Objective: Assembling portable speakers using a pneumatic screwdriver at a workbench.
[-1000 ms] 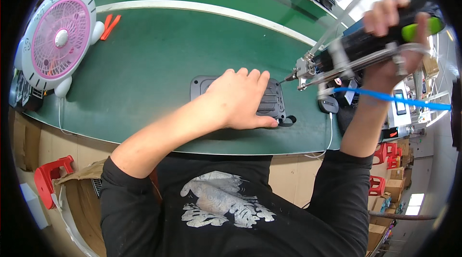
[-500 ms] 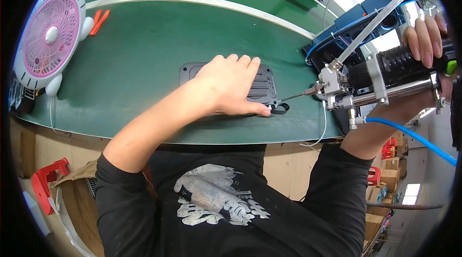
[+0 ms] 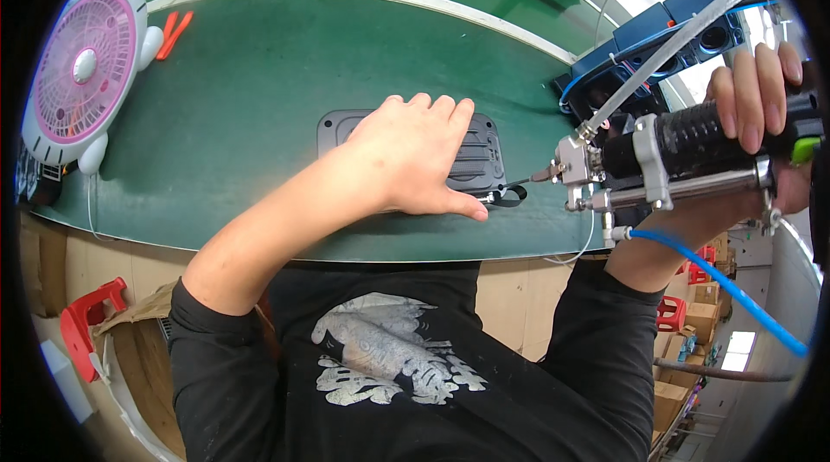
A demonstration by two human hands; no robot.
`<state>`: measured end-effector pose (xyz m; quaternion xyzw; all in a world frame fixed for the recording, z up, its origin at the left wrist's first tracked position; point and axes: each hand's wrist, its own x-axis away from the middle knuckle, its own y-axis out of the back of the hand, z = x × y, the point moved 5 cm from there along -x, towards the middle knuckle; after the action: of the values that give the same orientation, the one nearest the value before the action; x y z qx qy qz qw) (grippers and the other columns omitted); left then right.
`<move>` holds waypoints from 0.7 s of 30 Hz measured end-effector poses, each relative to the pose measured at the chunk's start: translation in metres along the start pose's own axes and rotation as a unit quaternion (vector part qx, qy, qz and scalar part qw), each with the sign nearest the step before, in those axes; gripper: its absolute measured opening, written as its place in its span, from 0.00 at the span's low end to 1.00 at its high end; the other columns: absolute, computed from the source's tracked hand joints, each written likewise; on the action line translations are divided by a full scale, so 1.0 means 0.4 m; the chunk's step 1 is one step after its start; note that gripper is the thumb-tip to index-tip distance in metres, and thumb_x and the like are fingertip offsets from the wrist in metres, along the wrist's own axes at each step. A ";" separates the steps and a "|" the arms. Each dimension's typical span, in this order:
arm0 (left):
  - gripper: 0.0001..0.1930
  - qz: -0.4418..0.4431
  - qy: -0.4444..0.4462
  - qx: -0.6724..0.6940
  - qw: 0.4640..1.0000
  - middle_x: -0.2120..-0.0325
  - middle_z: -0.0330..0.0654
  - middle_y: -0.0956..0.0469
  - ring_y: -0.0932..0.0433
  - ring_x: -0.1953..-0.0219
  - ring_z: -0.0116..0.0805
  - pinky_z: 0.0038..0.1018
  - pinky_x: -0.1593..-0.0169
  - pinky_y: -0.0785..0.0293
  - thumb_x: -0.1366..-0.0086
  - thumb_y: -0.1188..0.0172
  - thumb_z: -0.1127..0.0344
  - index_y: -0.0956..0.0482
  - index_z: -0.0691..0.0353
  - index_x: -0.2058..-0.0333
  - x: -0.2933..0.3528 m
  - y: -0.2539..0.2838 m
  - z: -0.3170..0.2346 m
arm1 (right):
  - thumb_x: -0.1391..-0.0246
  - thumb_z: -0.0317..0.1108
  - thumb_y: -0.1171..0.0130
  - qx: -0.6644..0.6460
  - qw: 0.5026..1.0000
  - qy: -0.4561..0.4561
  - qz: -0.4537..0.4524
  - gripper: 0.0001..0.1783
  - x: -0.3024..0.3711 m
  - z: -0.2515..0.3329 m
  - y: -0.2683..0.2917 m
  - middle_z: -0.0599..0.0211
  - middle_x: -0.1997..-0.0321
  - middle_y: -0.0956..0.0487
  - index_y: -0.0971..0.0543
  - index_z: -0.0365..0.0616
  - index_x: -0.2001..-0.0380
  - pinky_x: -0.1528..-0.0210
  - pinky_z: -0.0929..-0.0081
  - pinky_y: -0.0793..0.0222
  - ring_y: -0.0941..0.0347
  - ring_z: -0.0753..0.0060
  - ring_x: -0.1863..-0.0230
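Observation:
My left hand [image 3: 415, 155] lies across a dark grey ribbed plastic case [image 3: 480, 159] on the green table. Its fingers reach over the far edge, the thumb rests along the near edge, and much of the case is hidden beneath. A small black strap loop [image 3: 512, 196] sticks out at the near right corner. At the right, my right hand [image 3: 761, 103] is wrapped round the black body of a pneumatic screwdriver [image 3: 635, 159] with a metal feed head. Its thin tip points left at that corner; whether it touches cannot be made out.
A pink and white fan [image 3: 85, 66] stands at the left, beside an orange tool [image 3: 175, 35]. Blue boxes with round openings [image 3: 713, 37] sit at the back right. A blue hose [image 3: 718, 276] and a clear tube [image 3: 674, 51] run from the screwdriver.
The screwdriver and my right hand have shifted slightly left and down, the feed head now closer to the case. My left hand keeps its place on the case.

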<state>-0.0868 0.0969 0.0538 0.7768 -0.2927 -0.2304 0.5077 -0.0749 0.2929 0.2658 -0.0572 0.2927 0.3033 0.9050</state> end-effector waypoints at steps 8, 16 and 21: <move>0.58 -0.004 -0.009 0.017 1.000 0.52 0.56 0.23 0.23 0.48 0.51 0.42 0.44 0.27 0.51 0.31 0.28 0.35 0.77 0.38 -0.003 -0.018 0.009 | 0.39 0.48 0.38 -0.034 0.999 -0.010 -0.034 0.24 0.058 -0.093 -0.052 0.69 0.70 0.31 0.37 0.44 0.57 0.66 0.73 0.34 0.30 0.77 0.75; 0.60 -0.023 -0.015 -0.003 1.000 0.49 0.59 0.24 0.24 0.45 0.53 0.44 0.38 0.31 0.49 0.33 0.26 0.38 0.79 0.36 0.001 0.000 -0.005 | 0.30 0.52 0.49 -0.116 0.992 0.040 -0.027 0.23 0.018 -0.114 -0.119 0.63 0.70 0.28 0.34 0.41 0.51 0.67 0.69 0.34 0.30 0.67 0.75; 0.59 -0.073 -0.062 -0.020 0.995 0.42 0.63 0.28 0.30 0.37 0.56 0.51 0.28 0.45 0.48 0.32 0.30 0.41 0.77 0.34 0.011 0.007 -0.006 | 0.33 0.53 0.47 -0.026 0.999 0.045 -0.009 0.25 -0.111 0.058 -0.071 0.65 0.70 0.31 0.34 0.40 0.53 0.66 0.71 0.33 0.31 0.72 0.74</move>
<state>-0.0829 0.0946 0.0570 0.7702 -0.2616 -0.3199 0.4858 -0.0752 0.2535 0.3079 -0.0968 0.3245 0.2997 0.8919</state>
